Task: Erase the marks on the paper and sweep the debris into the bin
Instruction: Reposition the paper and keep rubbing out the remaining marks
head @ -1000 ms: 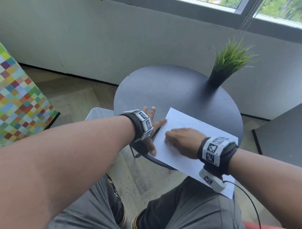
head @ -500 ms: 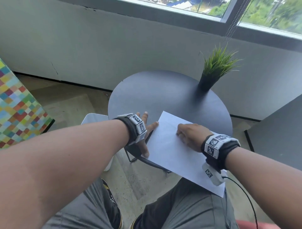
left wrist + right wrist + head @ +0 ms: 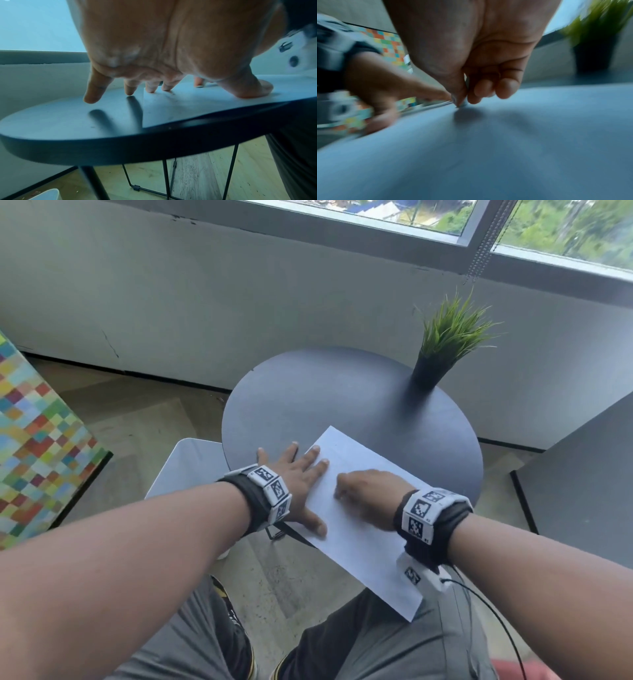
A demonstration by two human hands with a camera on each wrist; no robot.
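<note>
Both hands sit on my paper point(image 3: 359, 529): right hand point(image 3: 368, 496) curled, pinching a small eraser point(image 3: 463, 104) against the sheet; left hand point(image 3: 301, 484) flat, fingers spread, pinning its left edge. Beyond the paper stands a potted plant point(image 3: 445, 344).

One paper sheet point(image 3: 356, 518), one round table point(image 3: 342, 398), one potted plant point(image 3: 445, 344), one white bin point(image 3: 185, 470), two hands: left hand point(image 3: 294, 477), right hand point(image 3: 370, 494).

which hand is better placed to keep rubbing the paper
Right. The right hand is already on the middle of the paper, fingers pinching a small eraser against it. The left hand lies flat, pinning the sheet's left edge to the table.
</note>
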